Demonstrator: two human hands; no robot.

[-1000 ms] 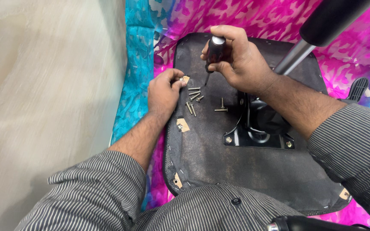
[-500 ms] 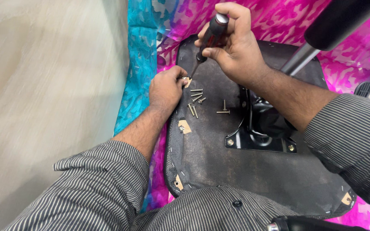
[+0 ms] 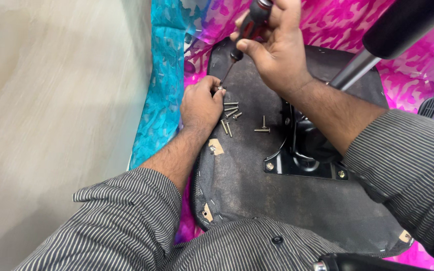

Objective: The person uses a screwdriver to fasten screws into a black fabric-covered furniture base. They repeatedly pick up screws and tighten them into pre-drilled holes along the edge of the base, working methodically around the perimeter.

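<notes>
Right hand [image 3: 277,50] gripping screwdriver [image 3: 249,25], left hand [image 3: 202,103] pinching a screw [image 3: 219,88] under the tip. Risking a slip into fingertips, or knocking loose screws [image 3: 232,113] off the seat base [image 3: 257,200].

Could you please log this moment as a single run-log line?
left hand: pinching small screw on upturned chair seat | right hand: gripping screwdriver, tip at screw | loose bolts beside left hand
</notes>
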